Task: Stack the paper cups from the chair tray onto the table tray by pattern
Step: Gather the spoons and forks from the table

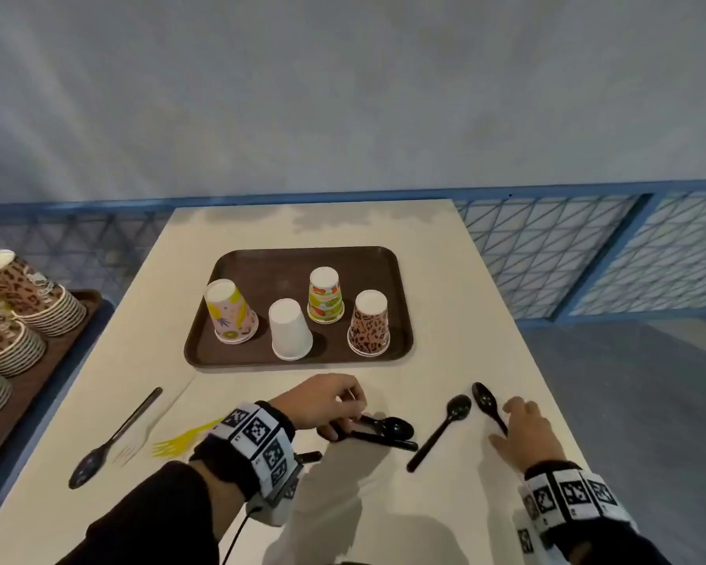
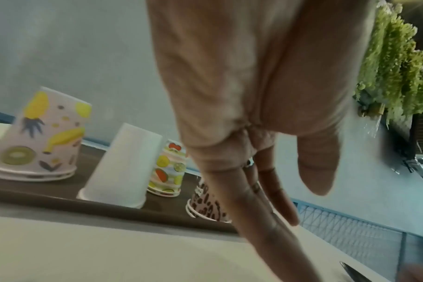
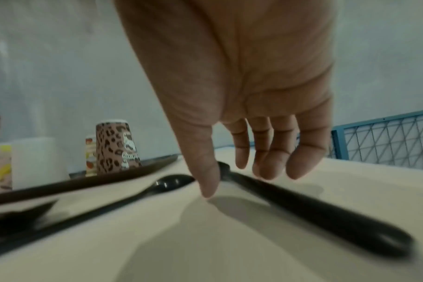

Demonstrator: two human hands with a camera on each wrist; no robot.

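Landmark: dark brown rectangular table tray (image 1: 237,358).
Far left of it, chair tray (image 1: 37,373) with leopard-print paper cup stacks (image 1: 37,299).
On it: pink fruit-print cup (image 1: 231,314), plain white cup (image 1: 290,330), striped fruit cup (image 1: 325,295), leopard-print cup (image 1: 368,325), all upside down.
Near-left: black plastic spoon (image 1: 111,442), yellow plastic fork (image 1: 184,438).
In front: left hand (image 1: 323,401) curled, gripping black spoons (image 1: 388,428).
Near-right: right hand (image 1: 526,434), fingers loosely spread, over another black spoon's handle (image 1: 490,406); contact unclear.

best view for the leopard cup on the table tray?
Head: the leopard cup stands whole and unblocked, upside down on the tray. Right wrist shows it whole but at the side. Left wrist shows only its lower part, behind the left hand.
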